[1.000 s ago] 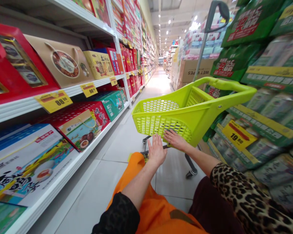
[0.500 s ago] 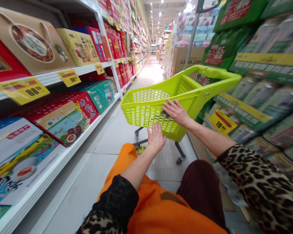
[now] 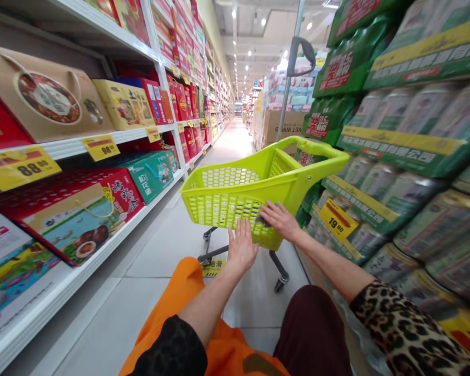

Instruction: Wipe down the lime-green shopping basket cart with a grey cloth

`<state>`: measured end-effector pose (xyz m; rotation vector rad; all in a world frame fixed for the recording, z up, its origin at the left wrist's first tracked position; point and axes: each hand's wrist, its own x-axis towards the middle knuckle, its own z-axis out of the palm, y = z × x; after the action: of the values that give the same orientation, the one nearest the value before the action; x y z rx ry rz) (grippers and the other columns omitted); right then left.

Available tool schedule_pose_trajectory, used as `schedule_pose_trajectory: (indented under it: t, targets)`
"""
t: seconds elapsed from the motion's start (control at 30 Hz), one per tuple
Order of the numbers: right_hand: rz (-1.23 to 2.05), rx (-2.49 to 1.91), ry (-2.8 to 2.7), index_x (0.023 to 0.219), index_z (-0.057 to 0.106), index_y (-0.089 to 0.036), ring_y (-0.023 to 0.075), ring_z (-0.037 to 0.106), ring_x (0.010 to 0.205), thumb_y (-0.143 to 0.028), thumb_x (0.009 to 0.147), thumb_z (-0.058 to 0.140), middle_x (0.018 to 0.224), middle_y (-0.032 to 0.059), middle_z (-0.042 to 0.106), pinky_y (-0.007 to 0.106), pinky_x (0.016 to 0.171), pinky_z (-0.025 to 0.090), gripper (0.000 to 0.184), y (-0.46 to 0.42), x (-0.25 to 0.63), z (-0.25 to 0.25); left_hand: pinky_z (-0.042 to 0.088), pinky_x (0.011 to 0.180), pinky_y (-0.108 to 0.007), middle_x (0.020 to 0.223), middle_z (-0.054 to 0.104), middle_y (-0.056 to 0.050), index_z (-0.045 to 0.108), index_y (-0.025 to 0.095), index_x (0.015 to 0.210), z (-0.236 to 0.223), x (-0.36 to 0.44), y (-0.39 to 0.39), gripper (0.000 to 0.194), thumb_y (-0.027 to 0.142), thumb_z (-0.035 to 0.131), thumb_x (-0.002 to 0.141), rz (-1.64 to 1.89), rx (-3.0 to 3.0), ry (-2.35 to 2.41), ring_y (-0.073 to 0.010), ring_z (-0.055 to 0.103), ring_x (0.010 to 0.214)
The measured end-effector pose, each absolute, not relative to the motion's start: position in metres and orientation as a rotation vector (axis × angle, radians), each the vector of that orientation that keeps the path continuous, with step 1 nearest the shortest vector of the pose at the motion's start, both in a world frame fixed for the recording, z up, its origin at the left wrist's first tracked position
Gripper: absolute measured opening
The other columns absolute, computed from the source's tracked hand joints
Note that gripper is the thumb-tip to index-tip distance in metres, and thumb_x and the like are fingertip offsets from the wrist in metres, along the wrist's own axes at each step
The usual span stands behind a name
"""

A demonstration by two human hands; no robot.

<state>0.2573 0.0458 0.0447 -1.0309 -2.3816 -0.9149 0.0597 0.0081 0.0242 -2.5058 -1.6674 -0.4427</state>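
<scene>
A lime-green shopping cart point(image 3: 219, 196) with a honeycomb-holed basket stands side-on in front of me. My right hand point(image 3: 282, 222) lies against its near side wall, fingers stretched out and somewhat apart. Under those fingers shows a small dark grey patch point(image 3: 263, 220), perhaps a cloth; I cannot make out its kind. My left hand point(image 3: 243, 245) is lower and to the left, fingers straight and flat, its fingertips at the basket's lower edge. Whether they press on it is hard to tell. Dark shapes show through some holes near the hands.
Shelves with gift boxes point(image 3: 50, 99) and yellow price tags point(image 3: 21, 167) line the left. Stacked packs of cans point(image 3: 391, 146) rise close on the right. A grey pole with a handle point(image 3: 300, 57) stands behind the cart. Below the basket is a yellow floor sign point(image 3: 213, 267).
The view has tilted up, so the cart and both hands sit lower and slightly left in the picture. Both hands stay at the basket's side, with little movement along it.
</scene>
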Motion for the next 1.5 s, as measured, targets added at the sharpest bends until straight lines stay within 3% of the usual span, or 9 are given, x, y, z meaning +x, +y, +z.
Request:
schedule_pose_trajectory:
  t: [0.1, 0.2, 0.5, 0.6, 0.73, 0.83, 1.2, 1.3, 1.5]
  targets:
    - [-1.050, -1.116, -2.033, 0.128, 0.045, -0.019, 0.0231, 0.022, 0.133, -0.008, 0.087, 0.034, 0.133, 0.0078, 0.045, 0.052, 0.106, 0.020, 0.044, 0.054, 0.277, 0.107, 0.013, 0.109, -0.050, 0.148, 0.016, -0.011, 0.018, 0.007, 0.139, 0.034, 0.073, 0.008, 0.068, 0.039, 0.039, 0.082, -0.484, -2.539, -1.616, -0.0236, 0.010, 0.137]
    - [-1.093, -1.170, -1.938, 0.128, 0.045, -0.018, 0.0239, 0.021, 0.133, -0.007, 0.086, 0.035, 0.134, 0.0091, 0.044, 0.052, 0.107, 0.019, 0.044, 0.055, 0.299, 0.131, 0.012, 0.109, -0.051, 0.148, 0.015, -0.011, 0.017, 0.007, 0.139, 0.042, 0.085, 0.007, 0.068, 0.040, 0.038, 0.083, -0.524, -2.566, -1.556, -0.0235, 0.008, 0.137]
    - [-0.967, -1.012, -2.525, 0.117, 0.054, -0.016, 0.0226, 0.038, 0.125, -0.007, 0.084, 0.038, 0.124, 0.0086, 0.055, 0.046, 0.096, 0.039, 0.038, 0.026, 0.302, 0.003, 0.014, 0.109, -0.051, 0.147, 0.017, -0.012, 0.018, 0.008, 0.139, 0.035, 0.092, -0.005, 0.069, 0.041, 0.040, 0.082, -0.527, -2.593, -1.464, -0.0229, 0.010, 0.137]
    - [-1.002, -1.022, -2.429, 0.120, 0.052, -0.019, 0.0209, 0.035, 0.127, -0.007, 0.086, 0.034, 0.125, 0.0064, 0.054, 0.045, 0.098, 0.038, 0.040, 0.033, 0.298, 0.023, 0.015, 0.109, -0.051, 0.147, 0.019, -0.012, 0.020, 0.008, 0.139, 0.035, 0.090, -0.001, 0.068, 0.040, 0.040, 0.082, -0.516, -2.581, -1.477, -0.0232, 0.011, 0.137]
    - [-1.066, -1.089, -2.130, 0.128, 0.044, -0.019, 0.0220, 0.024, 0.132, -0.008, 0.088, 0.033, 0.133, 0.0080, 0.046, 0.050, 0.105, 0.026, 0.043, 0.056, 0.296, 0.098, 0.014, 0.109, -0.051, 0.148, 0.017, -0.011, 0.019, 0.008, 0.139, 0.041, 0.093, 0.010, 0.068, 0.040, 0.039, 0.082, -0.541, -2.535, -1.499, -0.0235, 0.008, 0.137]
    - [-1.071, -1.096, -2.120, 0.130, 0.042, -0.018, 0.0225, 0.020, 0.133, -0.009, 0.088, 0.034, 0.135, 0.0081, 0.043, 0.050, 0.107, 0.021, 0.044, 0.073, 0.291, 0.125, 0.013, 0.109, -0.051, 0.148, 0.015, -0.010, 0.018, 0.008, 0.139, 0.046, 0.094, 0.018, 0.067, 0.039, 0.037, 0.083, -0.556, -2.513, -1.505, -0.0229, 0.008, 0.137]
    - [-0.936, -1.007, -2.579, 0.119, 0.052, -0.014, 0.0237, 0.035, 0.127, -0.005, 0.079, 0.042, 0.128, 0.0089, 0.051, 0.045, 0.101, 0.035, 0.042, 0.068, 0.254, 0.012, 0.010, 0.109, -0.052, 0.148, 0.016, -0.011, 0.021, 0.009, 0.139, 0.026, 0.054, 0.024, 0.065, 0.037, 0.038, 0.082, -0.454, -2.457, -1.619, -0.0234, 0.009, 0.137]
    - [-0.882, -0.929, -2.652, 0.121, 0.051, -0.016, 0.0212, 0.032, 0.128, -0.006, 0.080, 0.042, 0.128, 0.0084, 0.051, 0.045, 0.103, 0.032, 0.043, 0.067, 0.243, 0.024, 0.010, 0.109, -0.052, 0.148, 0.016, -0.011, 0.020, 0.008, 0.139, 0.025, 0.047, 0.025, 0.066, 0.037, 0.038, 0.082, -0.466, -2.454, -1.624, -0.0233, 0.010, 0.137]
    - [-0.936, -0.988, -2.337, 0.130, 0.041, -0.017, 0.0233, 0.019, 0.134, -0.008, 0.086, 0.036, 0.138, 0.0080, 0.039, 0.051, 0.106, 0.021, 0.045, 0.095, 0.223, 0.100, 0.010, 0.109, -0.052, 0.148, 0.015, -0.012, 0.019, 0.007, 0.139, 0.037, 0.039, 0.033, 0.067, 0.037, 0.037, 0.082, -0.470, -2.421, -1.676, -0.0240, 0.008, 0.137]
